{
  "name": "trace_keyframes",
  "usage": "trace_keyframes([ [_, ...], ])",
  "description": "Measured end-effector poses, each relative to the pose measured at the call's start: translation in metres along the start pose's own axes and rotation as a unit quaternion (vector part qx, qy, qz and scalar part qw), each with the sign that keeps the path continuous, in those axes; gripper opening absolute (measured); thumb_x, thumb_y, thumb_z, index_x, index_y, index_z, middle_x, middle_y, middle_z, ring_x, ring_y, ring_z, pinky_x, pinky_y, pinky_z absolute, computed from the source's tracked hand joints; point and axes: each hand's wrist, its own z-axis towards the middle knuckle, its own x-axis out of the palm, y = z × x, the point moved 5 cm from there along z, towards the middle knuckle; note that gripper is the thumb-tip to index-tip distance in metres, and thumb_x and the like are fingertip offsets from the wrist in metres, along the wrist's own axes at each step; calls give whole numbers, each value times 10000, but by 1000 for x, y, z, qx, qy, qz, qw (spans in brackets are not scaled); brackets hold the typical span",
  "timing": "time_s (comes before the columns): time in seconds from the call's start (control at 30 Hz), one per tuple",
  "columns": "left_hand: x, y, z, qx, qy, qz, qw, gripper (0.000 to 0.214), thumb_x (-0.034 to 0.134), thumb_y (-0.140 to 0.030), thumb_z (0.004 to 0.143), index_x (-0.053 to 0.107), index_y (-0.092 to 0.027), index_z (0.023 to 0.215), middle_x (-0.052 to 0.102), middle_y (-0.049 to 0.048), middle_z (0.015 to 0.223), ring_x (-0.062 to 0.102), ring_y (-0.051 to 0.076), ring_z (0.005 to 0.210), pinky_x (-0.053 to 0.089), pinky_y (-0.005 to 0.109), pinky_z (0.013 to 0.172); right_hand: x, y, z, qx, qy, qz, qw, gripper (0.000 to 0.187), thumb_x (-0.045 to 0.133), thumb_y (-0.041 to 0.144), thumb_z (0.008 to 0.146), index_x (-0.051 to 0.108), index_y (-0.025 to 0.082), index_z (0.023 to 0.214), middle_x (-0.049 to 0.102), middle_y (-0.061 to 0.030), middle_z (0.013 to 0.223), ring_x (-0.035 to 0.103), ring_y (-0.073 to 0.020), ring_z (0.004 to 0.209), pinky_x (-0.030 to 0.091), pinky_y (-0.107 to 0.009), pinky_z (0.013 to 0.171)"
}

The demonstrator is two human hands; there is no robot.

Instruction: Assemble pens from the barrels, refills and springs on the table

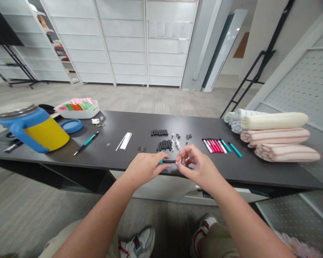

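Evidently, the left hand [144, 167] is pinching a teal-and-black pen barrel [169, 161] above the near edge of the desk [118, 123], the right hand [197, 165] its black end; probably light and stiff, it is suiting fingertips at both ends. Black tubular grips [165, 144] are lying beyond.

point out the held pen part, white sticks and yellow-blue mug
Pen part [169, 161], head view: its black section.
White sticks [126, 140], head view: middle of the bunch.
Yellow-blue mug [43, 129], head view: its yellow side.

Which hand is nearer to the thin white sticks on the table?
Left. The thin white sticks lie beyond and to the left of the left hand; the right hand is farther right, at the black end of the pen barrel.
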Motion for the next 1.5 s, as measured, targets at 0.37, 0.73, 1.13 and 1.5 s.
trace_keyframes([
  [0.37, 0, 1, 0, -7, -7, -12, 1000, 284, 654, -444, 1021, 618, -255, 1230, 792, 18, 1006, 767, 223, 892, 503, 275, 717, 6, 3, 3, 5, 4, 16, 1000, 242, 693, 208, 866, 517, 260, 1024, 700, -1, 950, 625, -138, 744, 531, -291, 695],
  [0.73, -2, 2, 1, -18, -4, -14, 1000, 281, 674, -430, 1009, 620, -257, 1224, 791, 11, 985, 767, 226, 871, 501, 278, 704, 7, 2, 5, 9, 3, 24, 1000, 249, 702, 219, 860, 517, 263, 1020, 714, -4, 946, 642, -148, 759, 536, -298, 696],
  [1.13, -1, 1, 2, -27, 0, -3, 1000, 266, 683, -394, 1003, 619, -256, 1221, 791, 13, 977, 765, 229, 858, 498, 276, 692, 7, 6, 6, 16, -2, -6, 1000, 207, 737, 251, 845, 571, 250, 968, 726, -10, 922, 647, -143, 721, 548, -290, 664],
  [1.5, 1, 2, 2, -30, 1, 10, 1000, 275, 674, -409, 1007, 610, -254, 1224, 793, 13, 979, 770, 255, 875, 490, 302, 684, 10, 5, 8, 5, -3, 9, 1000, 204, 752, 230, 849, 579, 245, 956, 743, -10, 944, 675, -151, 757, 564, -310, 711],
])
